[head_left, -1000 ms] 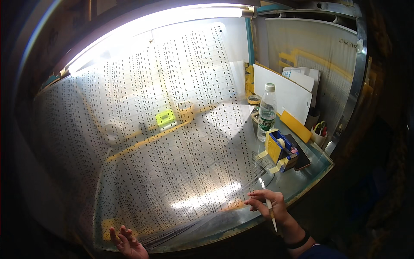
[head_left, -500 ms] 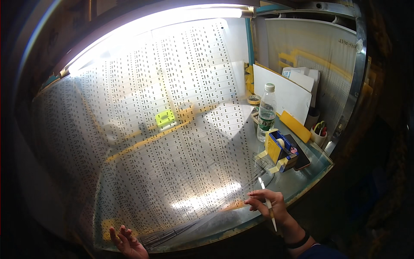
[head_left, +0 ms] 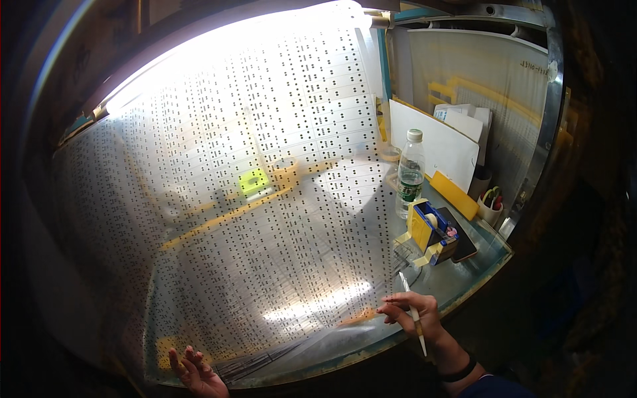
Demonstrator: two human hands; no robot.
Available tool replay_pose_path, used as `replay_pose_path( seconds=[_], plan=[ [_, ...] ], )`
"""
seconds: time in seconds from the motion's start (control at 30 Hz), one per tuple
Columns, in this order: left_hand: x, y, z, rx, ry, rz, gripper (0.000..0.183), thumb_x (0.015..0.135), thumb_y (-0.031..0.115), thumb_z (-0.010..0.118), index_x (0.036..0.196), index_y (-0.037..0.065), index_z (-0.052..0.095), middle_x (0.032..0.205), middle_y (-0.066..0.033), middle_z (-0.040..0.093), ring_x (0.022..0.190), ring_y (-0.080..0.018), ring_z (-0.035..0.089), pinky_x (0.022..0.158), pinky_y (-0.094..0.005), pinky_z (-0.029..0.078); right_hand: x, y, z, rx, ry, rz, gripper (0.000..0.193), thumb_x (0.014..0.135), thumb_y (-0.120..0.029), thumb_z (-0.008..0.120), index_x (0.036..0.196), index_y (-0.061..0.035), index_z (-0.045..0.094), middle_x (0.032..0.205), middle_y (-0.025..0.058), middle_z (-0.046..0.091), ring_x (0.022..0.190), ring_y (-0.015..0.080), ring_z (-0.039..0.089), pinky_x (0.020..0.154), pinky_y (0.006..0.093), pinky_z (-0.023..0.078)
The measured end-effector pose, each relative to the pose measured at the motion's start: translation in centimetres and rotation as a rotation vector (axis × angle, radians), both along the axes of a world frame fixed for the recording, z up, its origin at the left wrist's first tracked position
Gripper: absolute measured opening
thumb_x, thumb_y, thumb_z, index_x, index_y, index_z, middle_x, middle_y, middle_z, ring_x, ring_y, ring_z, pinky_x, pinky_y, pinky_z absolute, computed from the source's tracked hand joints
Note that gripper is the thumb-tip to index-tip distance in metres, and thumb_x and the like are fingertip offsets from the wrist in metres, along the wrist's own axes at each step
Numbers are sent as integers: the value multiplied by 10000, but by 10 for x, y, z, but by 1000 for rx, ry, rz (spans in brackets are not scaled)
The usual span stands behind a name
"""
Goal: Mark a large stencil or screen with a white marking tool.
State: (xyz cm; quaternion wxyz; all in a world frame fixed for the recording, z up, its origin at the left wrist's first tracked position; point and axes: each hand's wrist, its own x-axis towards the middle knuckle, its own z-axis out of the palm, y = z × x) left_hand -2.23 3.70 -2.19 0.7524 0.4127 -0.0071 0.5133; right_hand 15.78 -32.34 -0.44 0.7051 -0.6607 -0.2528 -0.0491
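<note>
A large clear film (head_left: 265, 232) printed with rows of small black dots spreads over the glass-topped table, its far part raised in front of the lamp. At the near left edge, my left hand (head_left: 198, 377) is palm up with its fingers half bent and apart. Whether it touches the film cannot be made out. By the near right corner, my right hand (head_left: 415, 315) is closed, with a slim white pen-shaped tool (head_left: 415, 315) tucked between the fingers. Its thumb and forefinger nearly meet close to the film's edge.
A bright tube lamp (head_left: 232, 40) spans the back. On the right stand a clear bottle (head_left: 410, 176), a blue and yellow tape dispenser (head_left: 431, 229), a dark phone (head_left: 466, 242) and a cup of tools (head_left: 491, 207). A yellow-green object (head_left: 253, 181) shows through the film.
The far edge of the film has shifted upward and to the right, covering more of the lamp and the tape rolls beside the bottle. Both hands stay almost where they were.
</note>
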Motion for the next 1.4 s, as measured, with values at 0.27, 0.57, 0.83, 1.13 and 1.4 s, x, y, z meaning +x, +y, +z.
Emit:
replay_pose_path(
  seconds=[0.27, 0.57, 0.83, 1.13, 1.4],
  plan=[
    [0, 4, -5, 6, -5, 20, 307, 908, 95, 494, 1214, 100, 523, 1092, -177, 595, 898, -204, 600, 576, -194, 436, -1, 1, 2, -4, 44, -8, 190, 790, -24, 655, 967, 33, 618, 794, 85, 672, 668, 107, 638, 571, 210, 529],
    [-1, 0, 0, 9, 16, 13, 305, 910, 92, 486, 1213, 97, 520, 1087, -182, 598, 908, -210, 601, 573, -201, 438, -1, 0, 2, -18, 30, -12, 194, 786, -24, 659, 967, 35, 618, 792, 81, 672, 665, 110, 640, 572, 213, 531],
    [0, 0, -2, -6, 5, 21, 302, 907, 98, 497, 1207, 99, 525, 1080, -176, 602, 880, -196, 597, 564, -192, 423, -1, 0, 1, -9, 20, -11, 194, 794, -25, 651, 976, 30, 614, 795, 82, 675, 665, 108, 639, 575, 213, 530],
    [0, -1, 0, 0, 9, 23, 302, 904, 98, 503, 1205, 97, 525, 1084, -178, 598, 890, -200, 600, 577, -193, 436, -2, 0, 3, -24, 36, -2, 195, 793, -24, 651, 977, 30, 614, 793, 81, 675, 675, 106, 638, 579, 212, 529],
    [0, -2, 1, 12, 5, 27, 299, 900, 102, 511, 1198, 95, 534, 1076, -177, 603, 895, -206, 609, 572, -192, 439, -2, 1, 2, -16, 29, -15, 192, 792, -21, 651, 974, 30, 616, 788, 78, 676, 669, 105, 637, 573, 212, 526]
  ],
)
